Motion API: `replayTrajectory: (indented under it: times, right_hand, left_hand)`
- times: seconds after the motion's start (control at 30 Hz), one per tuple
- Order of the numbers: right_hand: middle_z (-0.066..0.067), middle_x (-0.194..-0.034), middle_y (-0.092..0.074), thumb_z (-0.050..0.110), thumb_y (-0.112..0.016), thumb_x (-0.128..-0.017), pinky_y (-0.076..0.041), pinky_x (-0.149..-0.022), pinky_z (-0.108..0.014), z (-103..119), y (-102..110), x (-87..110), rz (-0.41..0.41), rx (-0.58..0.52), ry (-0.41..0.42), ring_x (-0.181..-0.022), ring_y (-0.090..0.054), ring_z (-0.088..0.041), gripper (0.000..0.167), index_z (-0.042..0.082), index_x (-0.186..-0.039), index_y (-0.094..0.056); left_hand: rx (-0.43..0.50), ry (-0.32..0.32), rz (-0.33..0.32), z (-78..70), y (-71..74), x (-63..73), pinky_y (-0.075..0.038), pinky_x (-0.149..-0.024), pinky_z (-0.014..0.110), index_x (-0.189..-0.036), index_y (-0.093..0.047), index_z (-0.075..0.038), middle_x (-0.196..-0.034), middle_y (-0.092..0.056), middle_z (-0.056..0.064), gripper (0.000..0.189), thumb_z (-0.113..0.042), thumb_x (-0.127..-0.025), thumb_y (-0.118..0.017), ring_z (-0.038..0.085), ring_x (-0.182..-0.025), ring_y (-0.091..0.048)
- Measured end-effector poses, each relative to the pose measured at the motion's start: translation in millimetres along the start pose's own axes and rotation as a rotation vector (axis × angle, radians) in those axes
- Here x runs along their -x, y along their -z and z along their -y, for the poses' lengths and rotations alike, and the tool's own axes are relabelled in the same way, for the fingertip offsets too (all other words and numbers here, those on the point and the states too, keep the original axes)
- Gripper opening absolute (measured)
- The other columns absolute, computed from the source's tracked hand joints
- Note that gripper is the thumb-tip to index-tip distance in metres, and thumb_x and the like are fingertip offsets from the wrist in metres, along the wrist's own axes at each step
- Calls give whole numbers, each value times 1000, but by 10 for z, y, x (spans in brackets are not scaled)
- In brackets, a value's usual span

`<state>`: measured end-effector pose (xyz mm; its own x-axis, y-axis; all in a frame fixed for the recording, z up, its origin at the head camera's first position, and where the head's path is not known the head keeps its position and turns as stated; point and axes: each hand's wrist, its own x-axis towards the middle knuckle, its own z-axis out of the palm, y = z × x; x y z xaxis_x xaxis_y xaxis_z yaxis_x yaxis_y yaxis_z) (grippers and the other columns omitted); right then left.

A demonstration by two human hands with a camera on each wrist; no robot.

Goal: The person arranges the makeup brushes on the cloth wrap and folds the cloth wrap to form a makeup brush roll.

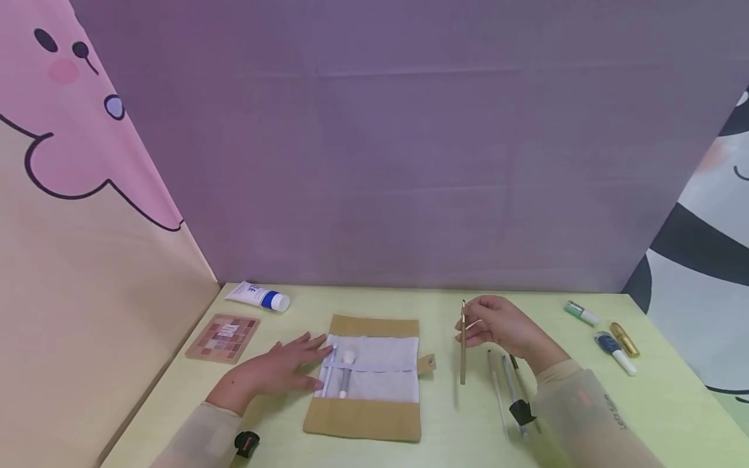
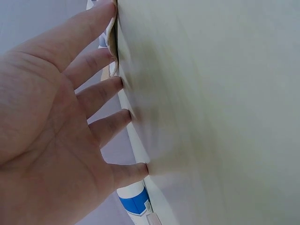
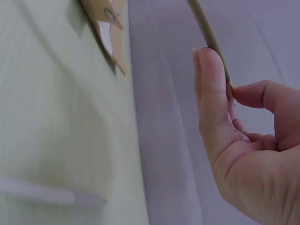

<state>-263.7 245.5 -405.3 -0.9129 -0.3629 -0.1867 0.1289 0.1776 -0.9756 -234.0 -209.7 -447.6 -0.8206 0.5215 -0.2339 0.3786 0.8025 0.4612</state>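
Note:
An unfolded tan brush roll (image 1: 363,419) with a white lining lies mid-table. In its left pockets sit a fluffy-headed makeup brush (image 1: 345,380) and a slim pale stick (image 1: 329,370). My left hand (image 1: 275,367) spreads its fingers at the roll's left edge, thumb and fingertips touching it. To the right of the roll, my right hand (image 1: 497,325) pinches a thin gold-brown makeup brush (image 1: 463,364) near its upper end, between thumb and fingers. It hangs upright above the table, as its handle (image 3: 204,23) also shows in the right wrist view.
Several slim brushes (image 1: 497,396) lie under my right forearm. At back left are a white-and-blue tube (image 1: 254,296) and an eyeshadow palette (image 1: 224,338). A green bottle (image 1: 580,313), a gold tube (image 1: 625,339) and a dark-blue bottle (image 1: 614,352) lie far right.

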Motion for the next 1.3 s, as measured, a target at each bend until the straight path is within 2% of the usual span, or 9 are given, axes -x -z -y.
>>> replayTrajectory:
  times: [0.23, 0.47, 0.57, 0.73, 0.93, 1.13, 1.3]
  right_hand:
    - [-4, -94, -75, 14, -50, -111, -68, -78, -31, 114, -154, -104, 1, -68, 75, -86, -82, -19, 16, 1, -107, -59]
    - [-6, -95, -80, 11, -53, -108, -68, -80, -32, 235, -334, -251, -37, -104, 100, -86, -82, -22, 12, 4, -101, -59]
    - [-6, -93, -80, 9, -53, -107, -69, -79, -33, 263, -397, -324, -50, -132, 101, -85, -82, -22, 10, 3, -103, -59]
    - [-5, -94, -80, 12, -54, -108, -69, -80, -34, 314, -516, -454, -63, -140, 99, -87, -82, -22, 15, -2, -114, -57]
    - [-7, -95, -80, 12, -57, -109, -69, -79, -36, 325, -674, -602, -79, -175, 82, -87, -83, -25, 11, 2, -112, -60]
    - [-8, -96, -79, 12, -58, -109, -69, -81, -38, 296, -814, -756, -86, -196, 71, -89, -83, -29, 17, -2, -119, -59]
    - [-11, -99, -79, 11, -56, -109, -69, -83, -39, 235, -934, -868, -94, -196, 75, -90, -83, -30, 20, -3, -123, -56]
  left_hand:
    - [-3, 14, -2, -7, 4, -23, -10, -122, 87, -162, -49, -21, -178, -30, 7, 77, -48, -96, -77, 48, -167, -17]
    - [11, 18, -7, -15, 0, -3, -10, -122, 87, -162, -49, -21, -178, -30, 8, 77, -48, -96, -76, 48, -167, -16]
    - [18, 15, -4, -25, -1, 4, -10, -123, 87, -162, -48, -20, -178, -30, 9, 76, -47, -96, -76, 48, -167, -16]
    - [23, 22, 4, -39, 4, 19, -9, -123, 86, -162, -48, -20, -178, -29, 8, 76, -47, -97, -76, 48, -167, -15]
    - [30, 22, 0, -35, -19, 36, -9, -123, 87, -162, -49, -20, -178, -30, 9, 76, -47, -96, -77, 49, -166, -16]
    - [18, 24, -5, 4, -44, 38, -10, -122, 87, -162, -48, -20, -178, -30, 8, 78, -48, -96, -77, 48, -166, -17]
    - [10, 10, -6, -19, -7, 34, -10, -122, 87, -162, -48, -18, -178, -30, 10, 77, -47, -97, -76, 50, -166, -17]
